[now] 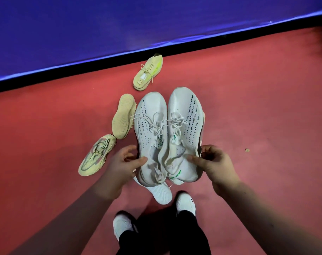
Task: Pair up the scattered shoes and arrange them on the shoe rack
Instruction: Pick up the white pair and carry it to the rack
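Note:
Two white knit sneakers are held side by side, toes pointing away from me. My left hand (126, 161) grips the heel part of the left white sneaker (149, 126), thumb on top. My right hand (210, 160) grips the heel part of the right white sneaker (185, 122) the same way. Under them a white shoe sole (161, 193) lies on the floor. No shoe rack is in view.
On the red floor (248, 116) lie a yellow sneaker (148, 72) near the blue wall (119, 24), a cream shoe lying sole-up (123, 116), and a yellow-grey sneaker (96, 154) at left. My own feet in white shoes (122, 224) stand below.

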Action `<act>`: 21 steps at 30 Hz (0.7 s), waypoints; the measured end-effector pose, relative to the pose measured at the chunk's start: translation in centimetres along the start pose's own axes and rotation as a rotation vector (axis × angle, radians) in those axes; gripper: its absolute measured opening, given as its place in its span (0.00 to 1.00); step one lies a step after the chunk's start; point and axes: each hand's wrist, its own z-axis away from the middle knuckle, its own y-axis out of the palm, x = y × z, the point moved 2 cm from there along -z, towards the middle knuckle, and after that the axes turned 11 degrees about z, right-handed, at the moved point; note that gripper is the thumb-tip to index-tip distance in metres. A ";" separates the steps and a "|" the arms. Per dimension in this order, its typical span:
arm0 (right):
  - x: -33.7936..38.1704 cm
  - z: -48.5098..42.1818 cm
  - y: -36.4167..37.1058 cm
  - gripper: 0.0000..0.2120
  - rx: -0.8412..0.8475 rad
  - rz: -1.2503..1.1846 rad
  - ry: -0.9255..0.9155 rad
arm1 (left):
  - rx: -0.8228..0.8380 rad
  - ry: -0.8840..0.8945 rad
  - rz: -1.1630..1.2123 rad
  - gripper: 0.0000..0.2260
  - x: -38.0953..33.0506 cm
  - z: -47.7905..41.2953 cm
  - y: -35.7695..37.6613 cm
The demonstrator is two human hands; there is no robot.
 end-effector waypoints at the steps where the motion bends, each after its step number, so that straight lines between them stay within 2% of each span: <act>1: 0.3 0.3 -0.4 0.15 0.026 -0.013 0.017 | 0.012 -0.013 0.002 0.18 -0.4 0.5 0.3; 4: 1.4 2.2 -1.7 0.16 0.075 -0.035 0.062 | 0.013 -0.038 0.013 0.17 -2.0 2.9 1.6; 11: 9.1 11.5 -7.2 0.13 0.018 -0.114 0.049 | 0.078 -0.016 -0.025 0.17 -10.3 12.0 7.0; 15: 12.7 17.9 -10.2 0.15 -0.054 -0.184 0.025 | 0.182 0.008 -0.109 0.20 -14.5 17.6 9.5; 21: 14.9 28.3 -14.4 0.10 -0.174 -0.320 -0.043 | 0.367 0.033 -0.197 0.16 -18.6 26.1 13.7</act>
